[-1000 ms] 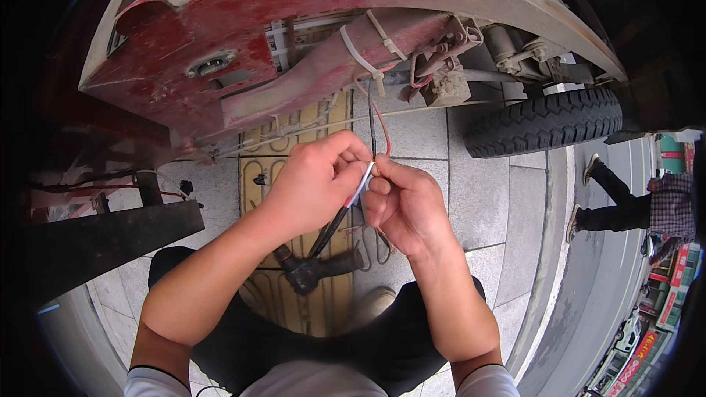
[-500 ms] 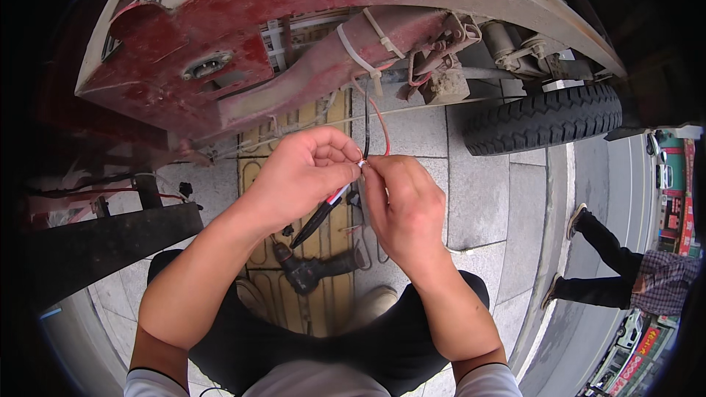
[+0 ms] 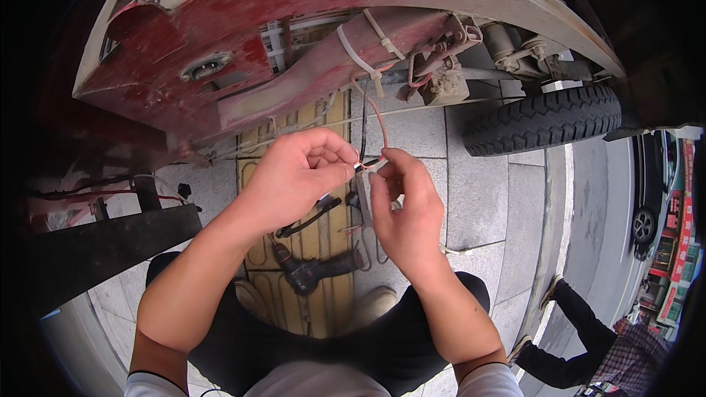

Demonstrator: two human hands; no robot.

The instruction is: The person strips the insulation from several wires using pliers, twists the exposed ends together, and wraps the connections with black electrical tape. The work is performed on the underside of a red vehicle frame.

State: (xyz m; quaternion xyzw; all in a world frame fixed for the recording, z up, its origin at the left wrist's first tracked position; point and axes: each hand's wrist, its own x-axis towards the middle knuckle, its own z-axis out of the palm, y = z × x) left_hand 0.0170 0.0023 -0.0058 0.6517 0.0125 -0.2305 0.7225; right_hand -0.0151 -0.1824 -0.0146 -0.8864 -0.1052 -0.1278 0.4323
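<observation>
My left hand [image 3: 298, 173] pinches the thin wires at their bare joint [image 3: 360, 166] between thumb and forefinger. A black cable [image 3: 312, 219] trails below that hand, bent toward the ground. My right hand [image 3: 408, 209] is curled at the same joint, its forefinger on the red wire [image 3: 383, 129] and its thumb just below. Beside the red wire, a black wire [image 3: 364, 121] runs down from the vehicle's underside to the joint. The fingers partly hide the wire ends. A dark cordless drill [image 3: 309, 270] lies on the paving below my hands.
A red metal frame [image 3: 243, 15] with white cable ties [image 3: 353, 48] arches overhead. To the right stands a black tyre [image 3: 544, 121]. A dark metal bar [image 3: 110, 246] juts in at left. Beyond the kerb, a person [image 3: 588, 338] walks and a black car [image 3: 647, 191] shows.
My right fingers have parted and shifted slightly up onto the red wire, uncovering a short black piece at the joint. The cable below my left hand now bends. The walking person has moved down the view.
</observation>
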